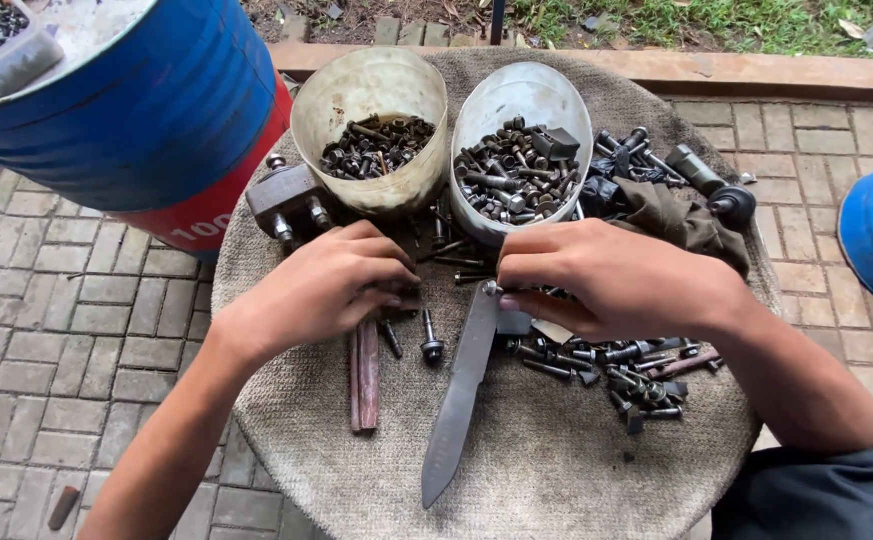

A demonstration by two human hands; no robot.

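both hands working among loose bolts on a cloth-covered round table.

right hand (611, 280) is pinched shut on a small bolt (491, 290) just above the flat metal blade (461, 390) at table centre; left hand (326, 285) is curled over hardware, its grip hidden. scattered bolts (621, 375) lie beside the right wrist, a rusty bar (367, 375) under the left. two cut plastic tubs (371, 110) of fasteners stand behind; blue drum (146, 110) at left.

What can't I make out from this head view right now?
- Whatever the left hand covers: hidden under its palm and fingers.
- The right hand fingertips' grip at the top of the long metal blade: too small.
- The depth of bolts in both tubs: walls hide it.
- The blue drum: cut off by the edge.
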